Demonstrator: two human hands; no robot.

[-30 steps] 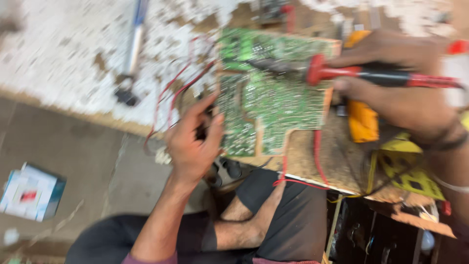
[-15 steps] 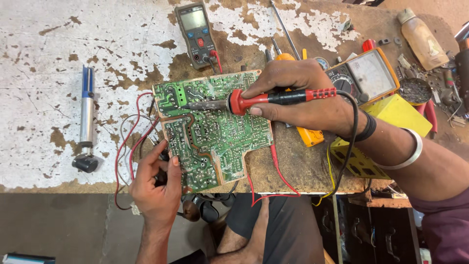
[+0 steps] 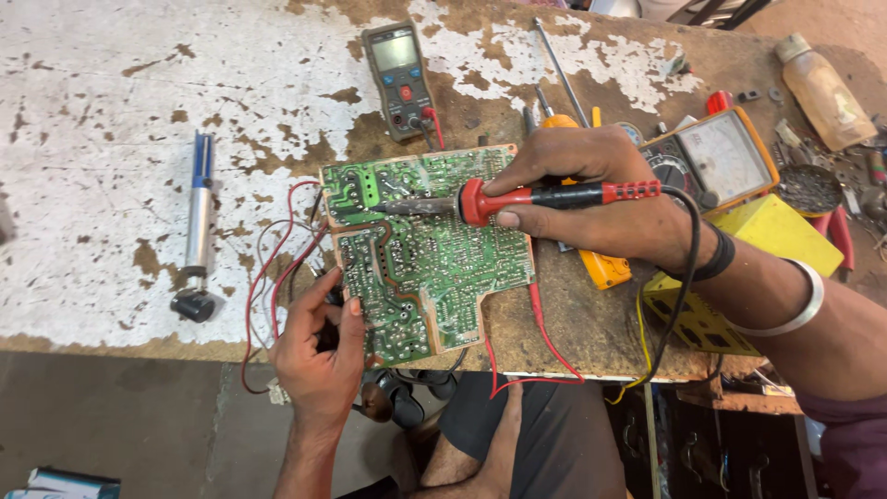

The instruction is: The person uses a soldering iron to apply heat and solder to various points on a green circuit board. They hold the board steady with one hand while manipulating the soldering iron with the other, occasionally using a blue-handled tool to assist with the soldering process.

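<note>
A green circuit board (image 3: 434, 249) lies solder side up at the near edge of a worn wooden bench (image 3: 111, 111). My right hand (image 3: 601, 189) grips a red and black soldering iron (image 3: 545, 196), whose tip rests on the board's upper left area. My left hand (image 3: 319, 356) holds the board's lower left edge, the thumb on the board, beside red and white wires (image 3: 273, 277).
A grey digital multimeter (image 3: 400, 79) lies behind the board. An orange-cased analogue meter (image 3: 721, 157), a yellow box (image 3: 771, 236) and a plastic bottle (image 3: 818, 88) sit at the right. A blue and silver desoldering pump (image 3: 196, 222) lies at the left. Screwdrivers (image 3: 559, 69) rest behind my right hand.
The view has steadied and drawn closer. My right hand still holds the iron on the board; the tip has shifted slightly along the board's upper left. My left hand stays at the board's corner.
</note>
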